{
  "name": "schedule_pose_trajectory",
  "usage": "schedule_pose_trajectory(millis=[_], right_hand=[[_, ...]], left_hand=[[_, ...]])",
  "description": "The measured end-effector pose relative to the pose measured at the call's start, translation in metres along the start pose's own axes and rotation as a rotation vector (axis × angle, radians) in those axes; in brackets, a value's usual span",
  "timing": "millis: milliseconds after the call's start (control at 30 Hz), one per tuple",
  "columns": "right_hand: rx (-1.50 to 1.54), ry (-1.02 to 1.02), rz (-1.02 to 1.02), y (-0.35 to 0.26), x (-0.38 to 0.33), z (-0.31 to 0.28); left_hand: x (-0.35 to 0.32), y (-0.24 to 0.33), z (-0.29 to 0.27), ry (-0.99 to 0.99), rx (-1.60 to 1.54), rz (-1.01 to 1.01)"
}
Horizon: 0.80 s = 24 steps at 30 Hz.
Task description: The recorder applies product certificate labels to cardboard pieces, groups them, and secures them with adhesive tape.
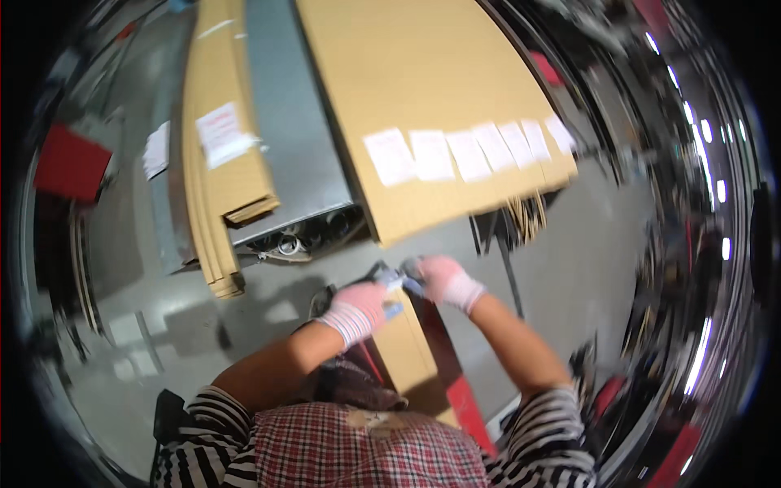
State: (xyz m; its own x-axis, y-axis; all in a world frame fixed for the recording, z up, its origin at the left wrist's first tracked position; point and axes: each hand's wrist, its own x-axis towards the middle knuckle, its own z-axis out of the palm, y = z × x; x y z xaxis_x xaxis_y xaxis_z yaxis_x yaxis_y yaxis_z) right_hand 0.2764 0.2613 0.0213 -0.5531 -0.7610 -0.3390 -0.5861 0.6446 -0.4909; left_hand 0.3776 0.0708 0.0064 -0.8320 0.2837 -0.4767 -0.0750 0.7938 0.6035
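My left hand [366, 306] and my right hand [439, 279] meet just in front of me, both in pink knitted gloves with grey-blue fingers. Their fingers are closed around a small whitish thing [393, 281], too blurred to name. Directly beneath lies a narrow strip of brown cardboard [408, 346], which runs back toward my body on a dark red-sided support [468, 407]. Whether either hand also touches the cardboard is hidden by the gloves.
Ahead stands a large stack of flat cardboard [439, 65] with a row of white paper sheets [472, 154] along its near edge. To the left, long folded cardboard pieces [213, 175] lie on a grey metal table [285, 106]. A red panel [71, 163] stands farther left.
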Motion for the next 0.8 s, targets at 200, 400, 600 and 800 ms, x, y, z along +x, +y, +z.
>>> schedule_pose_trajectory(millis=[200, 400, 600, 800], right_hand=[[0.051, -0.279, 0.102, 0.002, 0.016, -0.006], [-0.520, -0.301, 0.232, 0.036, 0.024, 0.015], [0.448, 0.859, 0.561, 0.002, -0.091, 0.016], [1.662, 0.499, 0.272, -0.142, -0.319, 0.098]], left_hand=[[0.005, 0.015, 0.047, 0.342, 0.220, 0.667], [0.014, 0.031, 0.045, 0.259, 0.242, 0.687], [0.014, 0.015, 0.037, 0.275, 0.108, 0.644], [-0.016, 0.026, 0.060, 0.345, -0.110, 0.910]])
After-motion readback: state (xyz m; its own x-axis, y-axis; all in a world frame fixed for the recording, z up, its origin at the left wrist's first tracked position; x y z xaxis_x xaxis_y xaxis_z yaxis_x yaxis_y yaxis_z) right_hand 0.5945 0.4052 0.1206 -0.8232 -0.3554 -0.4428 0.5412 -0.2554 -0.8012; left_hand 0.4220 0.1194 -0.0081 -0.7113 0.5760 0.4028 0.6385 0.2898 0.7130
